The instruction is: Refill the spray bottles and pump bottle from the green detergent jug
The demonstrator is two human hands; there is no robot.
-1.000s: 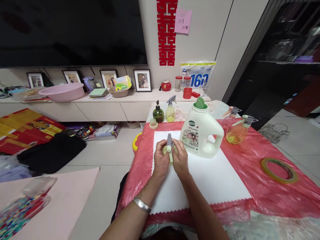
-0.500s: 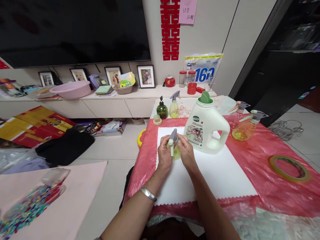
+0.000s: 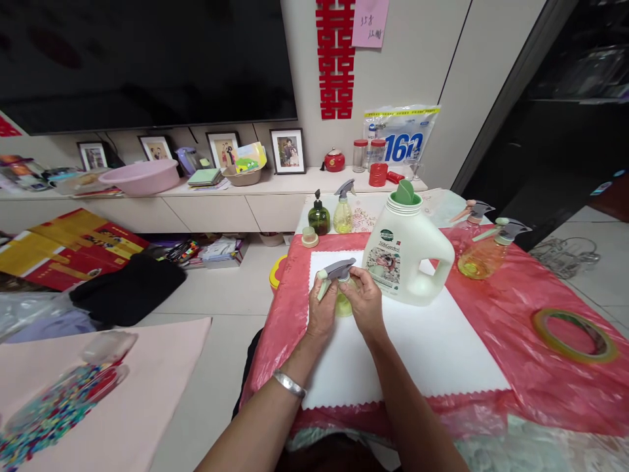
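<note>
Both hands hold a small spray bottle (image 3: 343, 303) with yellow-green liquid over a white mat (image 3: 432, 347). My left hand (image 3: 321, 313) grips the bottle body from the left. My right hand (image 3: 366, 303) has its fingers at the bottle neck, under the grey trigger head (image 3: 335, 270), whose nozzle points left. A big white detergent jug (image 3: 410, 254) with an open green cap stands just right of my hands.
A red plastic cover (image 3: 521, 328) lies over the table. Two spray bottles (image 3: 484, 252) stand at the far right, a dark green pump bottle (image 3: 319, 217) and another sprayer (image 3: 343, 208) at the back. A tape roll (image 3: 572, 328) lies right. A shelf (image 3: 206, 190) carries a pink basin.
The trigger head has turned from pointing toward me to pointing left. My hands stayed around the bottle, which rose slightly off the mat.
</note>
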